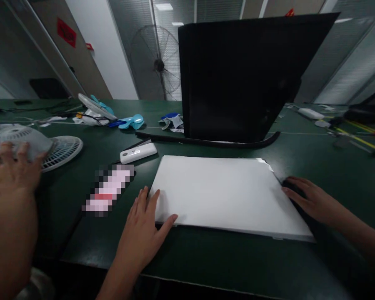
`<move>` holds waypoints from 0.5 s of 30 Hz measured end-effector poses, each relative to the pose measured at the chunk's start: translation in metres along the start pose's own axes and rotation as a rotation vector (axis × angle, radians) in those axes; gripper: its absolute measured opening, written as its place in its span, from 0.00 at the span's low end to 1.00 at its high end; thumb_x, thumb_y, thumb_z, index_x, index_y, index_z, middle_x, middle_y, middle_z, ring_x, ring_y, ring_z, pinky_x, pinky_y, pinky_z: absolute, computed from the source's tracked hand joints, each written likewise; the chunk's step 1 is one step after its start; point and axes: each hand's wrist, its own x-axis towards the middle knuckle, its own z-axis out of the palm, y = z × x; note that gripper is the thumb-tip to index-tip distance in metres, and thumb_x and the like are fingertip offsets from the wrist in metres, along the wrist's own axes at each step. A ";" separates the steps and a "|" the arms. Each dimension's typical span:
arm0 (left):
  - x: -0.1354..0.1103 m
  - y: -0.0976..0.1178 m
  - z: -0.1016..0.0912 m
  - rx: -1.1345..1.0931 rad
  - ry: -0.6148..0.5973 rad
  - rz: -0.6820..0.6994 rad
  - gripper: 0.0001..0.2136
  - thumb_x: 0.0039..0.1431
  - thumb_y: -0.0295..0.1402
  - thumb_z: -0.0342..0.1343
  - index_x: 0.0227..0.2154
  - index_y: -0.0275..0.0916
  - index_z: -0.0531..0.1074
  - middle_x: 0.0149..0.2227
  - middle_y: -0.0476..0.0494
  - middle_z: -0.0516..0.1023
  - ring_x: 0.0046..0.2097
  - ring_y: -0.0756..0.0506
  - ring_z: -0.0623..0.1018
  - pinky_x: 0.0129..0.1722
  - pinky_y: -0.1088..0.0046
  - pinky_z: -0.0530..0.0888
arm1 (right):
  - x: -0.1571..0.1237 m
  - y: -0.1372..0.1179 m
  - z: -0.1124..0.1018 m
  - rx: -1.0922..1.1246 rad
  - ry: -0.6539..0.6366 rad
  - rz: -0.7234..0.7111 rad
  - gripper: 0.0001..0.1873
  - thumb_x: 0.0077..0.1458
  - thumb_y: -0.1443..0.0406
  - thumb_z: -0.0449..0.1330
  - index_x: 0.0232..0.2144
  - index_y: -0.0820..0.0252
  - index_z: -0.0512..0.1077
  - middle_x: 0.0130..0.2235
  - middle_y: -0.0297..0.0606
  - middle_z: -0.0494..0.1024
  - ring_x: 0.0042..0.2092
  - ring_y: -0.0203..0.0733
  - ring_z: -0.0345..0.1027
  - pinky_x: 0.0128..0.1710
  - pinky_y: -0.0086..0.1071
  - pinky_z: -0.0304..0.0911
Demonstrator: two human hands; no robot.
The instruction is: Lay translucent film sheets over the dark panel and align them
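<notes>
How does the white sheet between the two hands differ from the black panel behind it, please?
The white sheet lies flat on the green table; the black panel stands upright behind it. The sheet is bright white, the panel dark. The left hand and right hand touch the sheet's edges; neither touches the panel. Both are broad and rectangular.

No text can be read: the red rectangular sign point(66, 32) on the brown wall panel is too small, and the label on the flat pinkish packet point(108, 189) is blurred.

Flat white sheet point(225, 193) on the green table, just before the upright black panel.
</notes>
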 end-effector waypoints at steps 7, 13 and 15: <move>0.003 0.001 0.002 0.072 0.026 0.073 0.34 0.71 0.55 0.48 0.68 0.34 0.67 0.76 0.24 0.59 0.75 0.26 0.62 0.72 0.38 0.62 | -0.009 -0.001 0.009 0.055 -0.029 -0.065 0.45 0.68 0.31 0.43 0.68 0.53 0.67 0.72 0.45 0.59 0.73 0.62 0.48 0.73 0.73 0.41; 0.004 -0.002 0.003 0.072 0.016 0.077 0.36 0.70 0.56 0.47 0.69 0.34 0.67 0.76 0.25 0.59 0.75 0.26 0.62 0.73 0.38 0.61 | 0.009 -0.007 0.008 0.040 -0.056 -0.103 0.41 0.71 0.37 0.54 0.73 0.53 0.60 0.74 0.49 0.54 0.73 0.64 0.47 0.73 0.72 0.39; 0.003 -0.003 0.004 0.070 0.019 0.074 0.36 0.69 0.56 0.48 0.69 0.34 0.67 0.76 0.26 0.59 0.75 0.27 0.62 0.73 0.39 0.60 | 0.030 -0.010 0.004 0.064 -0.054 -0.145 0.36 0.73 0.41 0.57 0.71 0.56 0.64 0.71 0.50 0.59 0.71 0.61 0.53 0.73 0.67 0.48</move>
